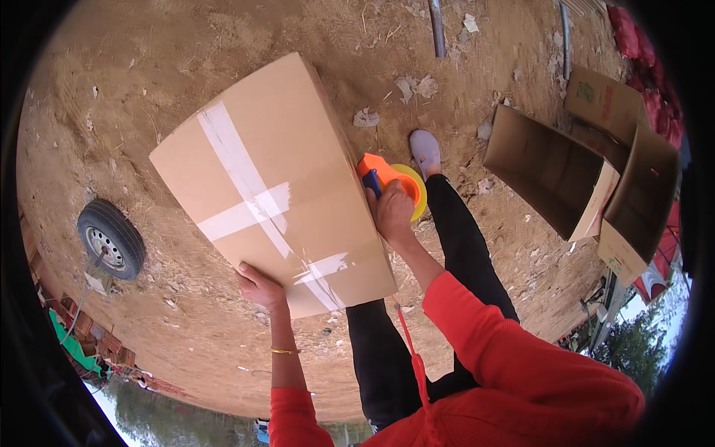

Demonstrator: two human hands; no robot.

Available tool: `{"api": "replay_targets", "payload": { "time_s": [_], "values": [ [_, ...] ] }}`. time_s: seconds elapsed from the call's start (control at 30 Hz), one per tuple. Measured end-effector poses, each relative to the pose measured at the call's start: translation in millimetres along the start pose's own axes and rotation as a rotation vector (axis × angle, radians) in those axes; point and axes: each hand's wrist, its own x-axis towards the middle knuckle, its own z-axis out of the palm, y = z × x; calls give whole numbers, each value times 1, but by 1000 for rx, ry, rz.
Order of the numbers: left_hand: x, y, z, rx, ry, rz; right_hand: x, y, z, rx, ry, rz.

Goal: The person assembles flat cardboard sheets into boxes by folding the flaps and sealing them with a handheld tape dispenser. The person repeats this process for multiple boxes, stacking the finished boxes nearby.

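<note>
1. The right hand (392, 211) is closed around the handle of an orange tape dispenser (376, 173), which carries a yellow roll (415, 188). The dispenser's head is pressed against the right side of a cardboard box (275, 186).
2. The left hand (258, 285) is open, palm against the near lower edge of the box, fingers spread along the cardboard. It grasps nothing; it only bears on the edge. A thin gold bangle (284, 350) sits on that wrist.
3. The box is closed and held tilted above the ground, resting against the person's legs at its near right corner. Its top face is sealed with pale tape strips (246, 190): one long strip running from the far edge to the near right corner, crossed by a shorter strip at mid-face and another near that corner.
4. The person wears red sleeves (477, 328) and black trousers (465, 246). One grey shoe (425, 150) shows on the ground just beyond the dispenser.
5. The ground (186, 59) is bare brown earth strewn with dry straw and scraps of paper.
6. A small wheel with a black tyre (112, 238) lies on the ground to the left, well apart from the box.
7. Open, empty cardboard cartons (588, 179) lie on their sides to the right, well apart from the person.
8. A grey pipe (437, 28) lies on the ground at the far edge.
</note>
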Motion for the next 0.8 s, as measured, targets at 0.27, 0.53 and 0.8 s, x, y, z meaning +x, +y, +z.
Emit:
{"api": "replay_targets", "payload": {
  "time_s": [0.27,0.53,0.8],
  "values": [
    [13,-20,-15,-425,-96,-248,40,5,79,101,16,128],
    [-9,85,-94,-356,-618,107,-23,44,3,71,-10,101],
    [-77,279,-237,-324,-840,1039,-139,95,-55,358,-121,25]
  ]
}}
